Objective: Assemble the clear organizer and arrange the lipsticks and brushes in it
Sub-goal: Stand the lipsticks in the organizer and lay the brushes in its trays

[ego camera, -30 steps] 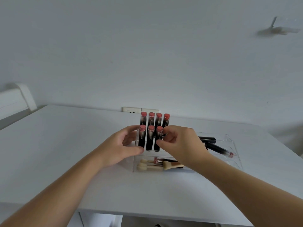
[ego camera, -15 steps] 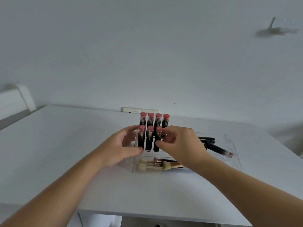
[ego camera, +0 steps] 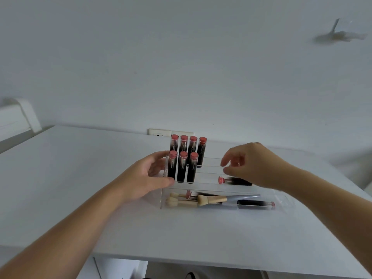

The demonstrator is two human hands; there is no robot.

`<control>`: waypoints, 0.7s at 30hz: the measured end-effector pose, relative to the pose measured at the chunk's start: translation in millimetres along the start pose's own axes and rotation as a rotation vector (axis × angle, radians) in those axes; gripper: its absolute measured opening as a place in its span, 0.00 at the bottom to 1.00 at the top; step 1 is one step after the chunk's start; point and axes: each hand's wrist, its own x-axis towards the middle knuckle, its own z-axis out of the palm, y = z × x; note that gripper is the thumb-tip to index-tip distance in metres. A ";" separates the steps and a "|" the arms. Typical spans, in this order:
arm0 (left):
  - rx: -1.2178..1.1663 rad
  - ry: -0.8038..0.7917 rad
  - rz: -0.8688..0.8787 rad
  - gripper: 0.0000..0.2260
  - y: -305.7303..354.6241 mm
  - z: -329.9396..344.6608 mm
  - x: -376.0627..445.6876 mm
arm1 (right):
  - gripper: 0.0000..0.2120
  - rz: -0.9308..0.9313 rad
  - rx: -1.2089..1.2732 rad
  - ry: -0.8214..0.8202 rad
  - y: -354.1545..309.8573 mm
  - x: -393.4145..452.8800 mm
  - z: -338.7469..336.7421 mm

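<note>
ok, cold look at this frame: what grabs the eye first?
The seven upright lipsticks with pink caps, in two rows at the clear organizer's back left. The left hand touches that corner; the right hand hovers over a lying lipstick. Brushes lie in the front tray.

At frame centre a clear organizer (ego camera: 225, 207) lies on the worktop. Seven black lipsticks with pink caps (ego camera: 183, 168) stand upright in two rows at its left rear. Two more lipsticks (ego camera: 234, 181) lie flat toward its right side. Cream-tipped brushes (ego camera: 203, 200) lie in its front tray.
</note>
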 end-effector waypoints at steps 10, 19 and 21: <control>0.018 -0.003 0.007 0.32 -3.4 -2.2 0.6 | 0.08 -0.061 -0.311 -0.208 4.6 8.8 -3.9; 0.044 -0.003 -0.001 0.31 0.5 -2.1 0.3 | 0.12 -0.081 -0.459 -0.319 -4.3 17.6 -7.5; 0.039 0.000 -0.003 0.32 0.6 -2.0 0.4 | 0.13 -0.068 -0.440 -0.383 -4.8 16.5 -7.3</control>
